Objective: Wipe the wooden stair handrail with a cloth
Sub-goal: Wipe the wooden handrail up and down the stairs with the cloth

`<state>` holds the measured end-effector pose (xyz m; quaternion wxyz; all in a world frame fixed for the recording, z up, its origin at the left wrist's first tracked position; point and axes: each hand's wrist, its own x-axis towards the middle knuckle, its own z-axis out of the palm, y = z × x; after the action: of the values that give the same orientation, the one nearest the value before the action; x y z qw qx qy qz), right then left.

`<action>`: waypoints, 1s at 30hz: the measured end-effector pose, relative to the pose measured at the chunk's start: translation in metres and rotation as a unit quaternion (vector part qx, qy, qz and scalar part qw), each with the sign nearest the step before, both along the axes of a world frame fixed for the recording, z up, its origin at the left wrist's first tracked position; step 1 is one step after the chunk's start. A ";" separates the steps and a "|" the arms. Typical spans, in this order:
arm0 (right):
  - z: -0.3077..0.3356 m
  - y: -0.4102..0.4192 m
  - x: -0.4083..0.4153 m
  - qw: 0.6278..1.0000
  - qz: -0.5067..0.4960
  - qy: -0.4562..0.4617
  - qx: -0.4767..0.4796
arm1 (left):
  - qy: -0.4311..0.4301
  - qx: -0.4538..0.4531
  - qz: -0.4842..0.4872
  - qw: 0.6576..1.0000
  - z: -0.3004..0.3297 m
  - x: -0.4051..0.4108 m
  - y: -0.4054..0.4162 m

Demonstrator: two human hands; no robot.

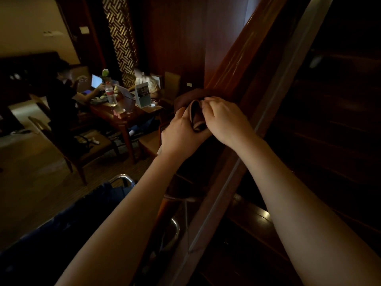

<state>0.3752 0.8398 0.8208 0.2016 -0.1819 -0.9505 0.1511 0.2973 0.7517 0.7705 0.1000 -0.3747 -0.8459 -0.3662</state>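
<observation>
I see both hands on a dark brown cloth (192, 104) bunched against the sloping wooden handrail (237, 58). My left hand (181, 133) grips its lower fold, fingers curled; my right hand (224, 118) pinches the upper edge with bent fingertips.

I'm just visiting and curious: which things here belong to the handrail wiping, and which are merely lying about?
Part of the job:
wooden handrail
brown cloth
left hand, gripping the cloth
right hand, pinching the cloth

Just lying about:
water bottle
laptop
wooden table
chair
</observation>
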 end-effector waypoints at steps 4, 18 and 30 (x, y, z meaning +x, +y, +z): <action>0.003 0.007 0.003 0.998 0.053 -0.031 0.029 | -0.036 -0.003 0.023 0.999 -0.002 0.010 -0.004; 0.011 0.025 -0.007 0.991 0.115 -0.035 0.059 | -0.122 -0.018 0.103 0.987 0.008 0.028 0.003; 0.060 0.053 -0.089 0.954 0.004 -0.160 0.256 | -0.441 0.084 -0.063 0.891 0.048 -0.050 0.044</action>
<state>0.2858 0.8924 0.8810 0.0862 -0.1419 -0.9779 -0.1270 0.2470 0.7960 0.8188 -0.2759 -0.2177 -0.7437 -0.5687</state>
